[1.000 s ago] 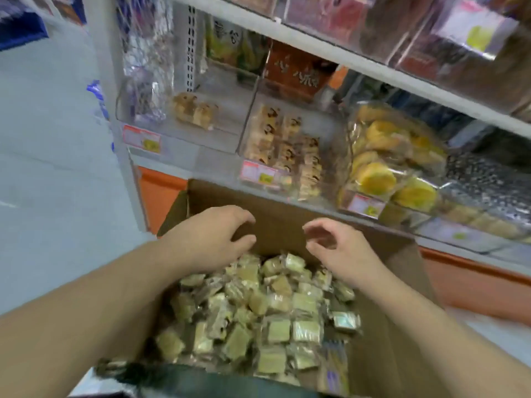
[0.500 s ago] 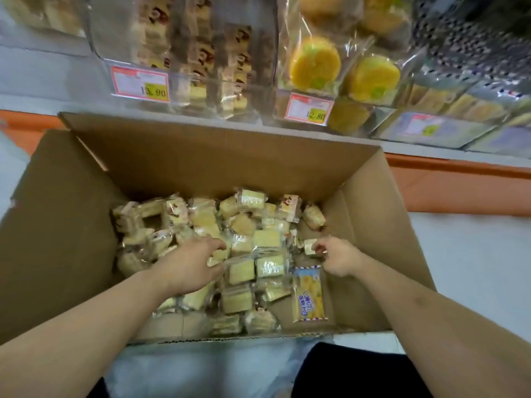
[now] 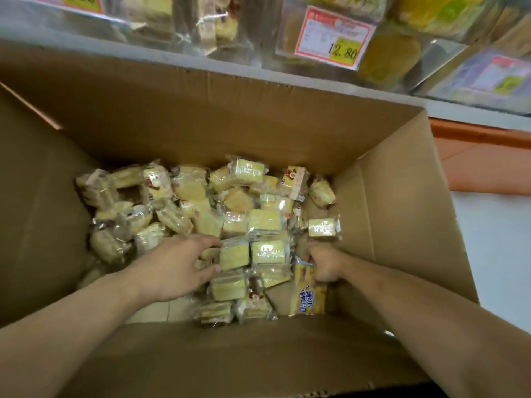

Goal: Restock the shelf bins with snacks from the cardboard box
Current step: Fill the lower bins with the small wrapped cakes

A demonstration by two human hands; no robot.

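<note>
An open cardboard box [image 3: 388, 196] fills the view, its bottom covered with several small clear-wrapped yellow cake snacks [image 3: 264, 222]. My left hand [image 3: 178, 268] reaches down into the pile, its fingers and thumb spread around one wrapped cake [image 3: 233, 255]. My right hand [image 3: 324, 264] is curled at the right side of the pile, its fingers dug in among the wrappers beside a flat yellow packet with blue print [image 3: 309, 294]. Which snack it grips is hidden. Clear shelf bins [image 3: 218, 27] of wrapped snacks run along the top.
A red and yellow price tag reading 12.80 [image 3: 334, 38] hangs on a bin front. The grey shelf ledge [image 3: 201, 57] sits just beyond the box. An orange shelf base [image 3: 485, 156] and pale floor [image 3: 497, 254] lie to the right.
Both hands dropped from above the box down into the snack pile. The view tilted down and closer to the box. The right hand has slid nearer, next to the flat yellow packet.
</note>
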